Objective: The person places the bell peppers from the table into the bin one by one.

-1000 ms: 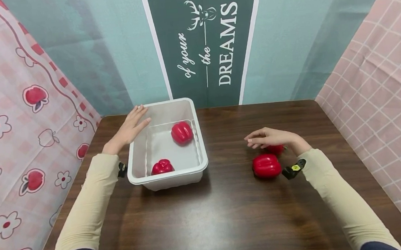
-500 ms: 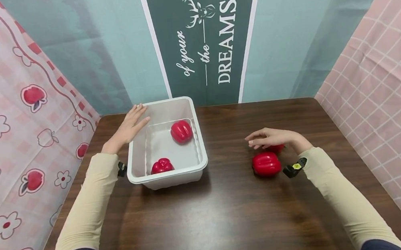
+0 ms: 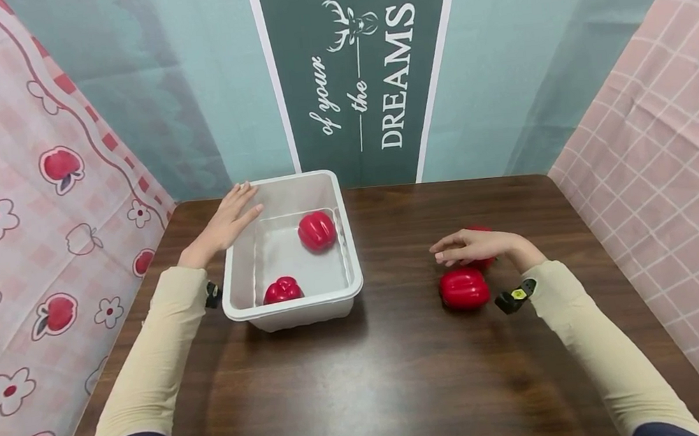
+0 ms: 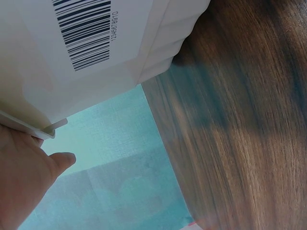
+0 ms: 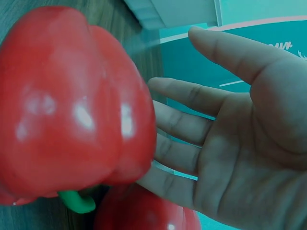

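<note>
My left hand (image 3: 223, 223) rests on the left rim of a white plastic bin (image 3: 353, 260), fingers extended toward its far corner. In the left wrist view it lies at the rim, with one finger (image 4: 62, 162) sticking out beside the bin's barcoded wall (image 4: 129, 28). Inside the bin lie two red bell peppers, one at the right (image 3: 317, 231) and one near the front (image 3: 283, 290). My right hand (image 3: 472, 245) hovers over a red bell pepper (image 3: 486, 263), partly hiding it, fingers loosely bent and holding nothing. Another bell pepper (image 3: 464, 288) sits just in front; the right wrist view shows a green stem (image 5: 76, 201).
Everything stands on a dark wooden table (image 3: 354, 393). A blue-green cloth (image 3: 498, 56) with printed lettering hangs behind it. Patterned pink cloths border the left (image 3: 33, 276) and right (image 3: 673, 166) sides. A black wrist camera (image 3: 512, 298) sits near the front pepper.
My right hand has shifted slightly nearer and to the right, so the far pepper now shows above it as well. My left hand, the bin and the peppers have stayed in place.
</note>
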`<state>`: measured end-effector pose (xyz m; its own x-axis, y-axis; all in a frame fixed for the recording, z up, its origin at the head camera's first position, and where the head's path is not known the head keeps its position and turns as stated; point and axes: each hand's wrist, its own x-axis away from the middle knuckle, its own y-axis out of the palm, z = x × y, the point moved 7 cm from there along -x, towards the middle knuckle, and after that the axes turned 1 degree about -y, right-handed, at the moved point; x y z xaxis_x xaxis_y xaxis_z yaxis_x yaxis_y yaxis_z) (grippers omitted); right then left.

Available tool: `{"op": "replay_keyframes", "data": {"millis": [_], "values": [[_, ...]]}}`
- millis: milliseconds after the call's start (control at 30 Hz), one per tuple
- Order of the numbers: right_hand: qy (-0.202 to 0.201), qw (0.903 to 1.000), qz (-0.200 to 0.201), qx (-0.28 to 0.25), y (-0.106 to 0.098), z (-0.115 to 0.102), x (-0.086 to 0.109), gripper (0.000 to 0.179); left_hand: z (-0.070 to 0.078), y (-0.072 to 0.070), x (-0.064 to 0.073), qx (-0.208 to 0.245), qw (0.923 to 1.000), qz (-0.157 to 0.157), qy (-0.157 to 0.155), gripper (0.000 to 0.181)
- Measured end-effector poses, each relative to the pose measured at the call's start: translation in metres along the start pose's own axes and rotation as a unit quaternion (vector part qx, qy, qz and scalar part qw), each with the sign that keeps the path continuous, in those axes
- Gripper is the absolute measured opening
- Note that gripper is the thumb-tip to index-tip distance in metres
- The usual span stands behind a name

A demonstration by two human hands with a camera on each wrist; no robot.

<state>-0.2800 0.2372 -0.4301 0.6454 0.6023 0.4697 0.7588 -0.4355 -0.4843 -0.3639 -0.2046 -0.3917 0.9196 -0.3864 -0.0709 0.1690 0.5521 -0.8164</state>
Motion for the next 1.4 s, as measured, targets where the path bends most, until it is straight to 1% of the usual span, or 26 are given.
{"op": "replay_keyframes", "data": {"millis": [233,533,633,833,967,1133,1400], "values": [[0.015,0.9995,0.005,0.025,0.000,0.008,0.000,0.054,0.001,0.000,-0.001,0.005,1.0000,-0.002,-0.001,0.066],[0.017,0.9961,0.004,0.086,0.001,0.007,0.005,0.052,0.002,-0.001,-0.001,0.003,1.0000,0.005,-0.001,0.066],[0.019,0.9951,0.007,0.097,0.001,0.009,0.006,0.051,0.001,-0.001,-0.001,0.004,1.0000,0.007,0.001,0.065],[0.028,0.9945,0.004,0.101,0.001,0.012,0.007,0.051,0.001,-0.001,-0.001,0.007,0.9999,0.009,0.002,0.065],[0.033,0.9951,-0.009,0.092,0.004,0.012,0.009,0.050,0.000,-0.001,-0.001,0.008,0.9999,0.010,0.003,0.065],[0.021,0.9958,-0.030,0.084,0.007,0.009,0.010,0.046,0.001,-0.001,-0.001,0.006,0.9999,0.011,0.002,0.065],[0.004,0.9956,-0.054,0.077,0.011,0.011,0.010,0.038,0.002,-0.002,-0.001,0.002,0.9999,0.010,0.003,0.064]]}}
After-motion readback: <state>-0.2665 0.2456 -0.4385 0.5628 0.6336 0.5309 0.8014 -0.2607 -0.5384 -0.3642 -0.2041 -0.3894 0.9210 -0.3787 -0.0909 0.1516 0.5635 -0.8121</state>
